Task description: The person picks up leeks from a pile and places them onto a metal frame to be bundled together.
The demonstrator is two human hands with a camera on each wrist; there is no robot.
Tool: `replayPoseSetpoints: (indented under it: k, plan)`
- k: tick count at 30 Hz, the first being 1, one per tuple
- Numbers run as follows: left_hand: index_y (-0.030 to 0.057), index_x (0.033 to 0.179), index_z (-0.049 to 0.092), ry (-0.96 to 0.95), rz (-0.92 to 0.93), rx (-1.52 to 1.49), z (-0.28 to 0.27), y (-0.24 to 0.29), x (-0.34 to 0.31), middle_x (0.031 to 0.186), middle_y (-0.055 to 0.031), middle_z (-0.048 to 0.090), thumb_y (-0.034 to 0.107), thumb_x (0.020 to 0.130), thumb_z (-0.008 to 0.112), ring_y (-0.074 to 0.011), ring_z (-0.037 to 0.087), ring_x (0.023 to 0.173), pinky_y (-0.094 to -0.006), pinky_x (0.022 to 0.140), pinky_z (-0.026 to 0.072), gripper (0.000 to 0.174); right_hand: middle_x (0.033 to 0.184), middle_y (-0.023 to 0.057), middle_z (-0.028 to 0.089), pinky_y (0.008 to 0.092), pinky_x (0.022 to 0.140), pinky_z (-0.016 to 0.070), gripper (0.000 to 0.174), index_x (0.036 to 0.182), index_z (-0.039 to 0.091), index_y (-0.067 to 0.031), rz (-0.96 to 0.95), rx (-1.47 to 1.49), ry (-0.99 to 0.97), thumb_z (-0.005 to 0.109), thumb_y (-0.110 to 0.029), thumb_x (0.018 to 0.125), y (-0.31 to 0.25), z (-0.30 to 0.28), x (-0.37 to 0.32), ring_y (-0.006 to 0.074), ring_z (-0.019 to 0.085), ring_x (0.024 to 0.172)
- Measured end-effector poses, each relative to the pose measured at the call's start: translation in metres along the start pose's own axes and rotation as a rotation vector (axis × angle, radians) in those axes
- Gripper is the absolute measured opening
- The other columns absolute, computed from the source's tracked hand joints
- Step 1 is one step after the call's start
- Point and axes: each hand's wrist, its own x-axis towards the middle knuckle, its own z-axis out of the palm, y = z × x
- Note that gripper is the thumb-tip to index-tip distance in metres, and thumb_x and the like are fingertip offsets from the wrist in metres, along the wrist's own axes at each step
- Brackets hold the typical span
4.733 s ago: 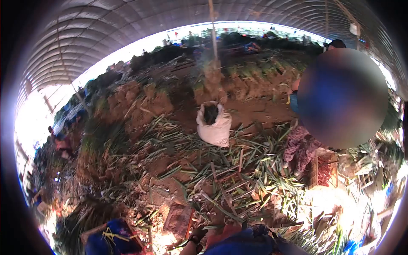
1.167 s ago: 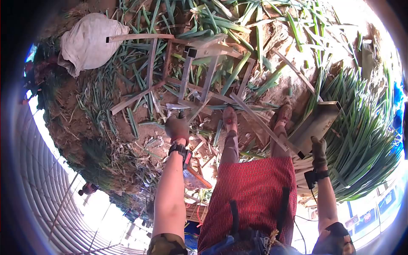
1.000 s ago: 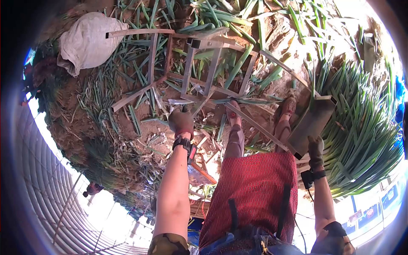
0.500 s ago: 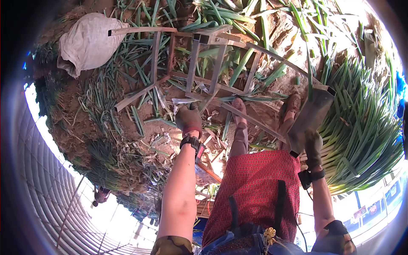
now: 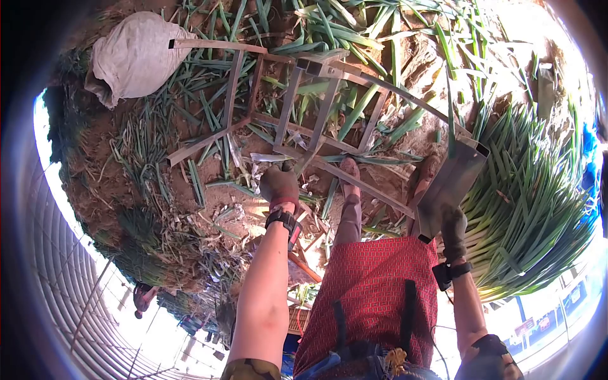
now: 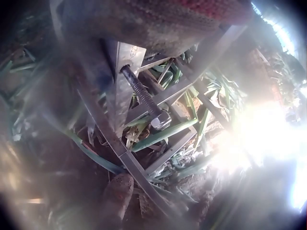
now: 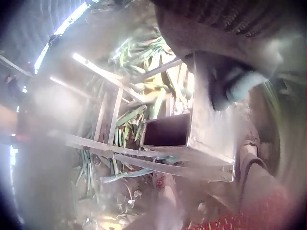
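Note:
A metal frame (image 5: pixel 323 111) of welded bars lies tilted above the leaf-strewn ground, with a square hollow metal box (image 5: pixel 453 180) at its right end. My gloved left hand (image 5: pixel 280 185) grips the frame near its middle. In the left wrist view the glove (image 6: pixel 163 26) covers the top of a metal plate, from which a threaded bolt (image 6: pixel 144 93) sticks out. My gloved right hand (image 5: pixel 454 229) holds the near side of the box. In the right wrist view, fingers (image 7: pixel 240 86) lie against the box wall (image 7: pixel 211 124); the rest of their hold is partly hidden.
A white sack (image 5: pixel 136 57) lies at the upper left. Long green leaves (image 5: pixel 538 196) are heaped at the right, and more are scattered under the frame. My feet stand just below the bars, with a red patterned apron (image 5: pixel 373 285) in front.
The view has turned from the shelter down to my hands. Over the last second the box and my right hand have moved left and slightly nearer me; my left hand has shifted slightly right.

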Motion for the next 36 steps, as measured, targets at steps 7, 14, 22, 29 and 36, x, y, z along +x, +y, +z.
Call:
replayPoseSetpoints:
  k: [7,14,22,29,36]
  plan:
    - [0.0080,0.091,0.078,0.023,0.039,-0.026,0.001,0.000,0.000,0.090,-0.0202,0.074,0.027,0.087,0.068,-0.0388,0.072,0.084,-0.0464,0.076,0.0563,0.022,0.089,0.0166,0.073,0.0414,0.069,0.0514,0.023,0.100,0.072,-0.0020,0.114,0.144,0.014,0.062,-0.022,0.095,0.002,0.009,-0.030,0.0331,0.069,0.078]
    - [0.0032,0.091,0.077,0.077,0.139,0.094,0.022,-0.022,0.015,0.086,-0.0223,0.073,0.034,0.090,0.067,-0.0374,0.073,0.081,-0.0462,0.072,0.0560,0.033,0.087,0.0162,0.071,0.0399,0.071,0.0517,0.017,0.097,0.071,-0.0030,-0.063,-0.013,0.090,0.063,-0.017,0.092,0.015,0.027,-0.024,0.0304,0.067,0.076]
    - [0.0019,0.099,0.078,0.002,0.126,0.039,0.014,-0.019,0.019,0.088,-0.0172,0.076,0.036,0.093,0.068,-0.0326,0.074,0.080,-0.0427,0.071,0.0549,0.036,0.087,0.0204,0.069,0.0425,0.074,0.0541,0.024,0.105,0.071,-0.0095,-0.367,0.201,-0.025,0.058,-0.028,0.096,0.020,0.094,0.029,0.0407,0.068,0.087]
    - [0.0040,0.096,0.078,0.021,0.168,0.123,0.017,-0.030,0.032,0.089,-0.0178,0.076,0.041,0.092,0.067,-0.0373,0.072,0.083,-0.0443,0.074,0.0543,0.039,0.108,0.0190,0.071,0.0418,0.083,0.0568,0.044,0.126,0.061,-0.0069,-0.155,0.248,-0.654,0.057,-0.043,0.101,-0.090,0.059,0.070,0.0317,0.070,0.098]
    - [-0.0005,0.123,0.069,-0.212,0.382,0.088,0.030,-0.058,0.063,0.115,-0.0203,0.072,0.033,0.092,0.067,-0.0327,0.071,0.097,-0.0409,0.084,0.0533,0.046,0.124,0.0189,0.068,0.0446,0.103,0.0525,0.046,0.128,0.060,-0.0046,0.267,1.474,-0.453,0.063,-0.040,0.099,-0.041,-0.051,0.106,0.0338,0.065,0.117]
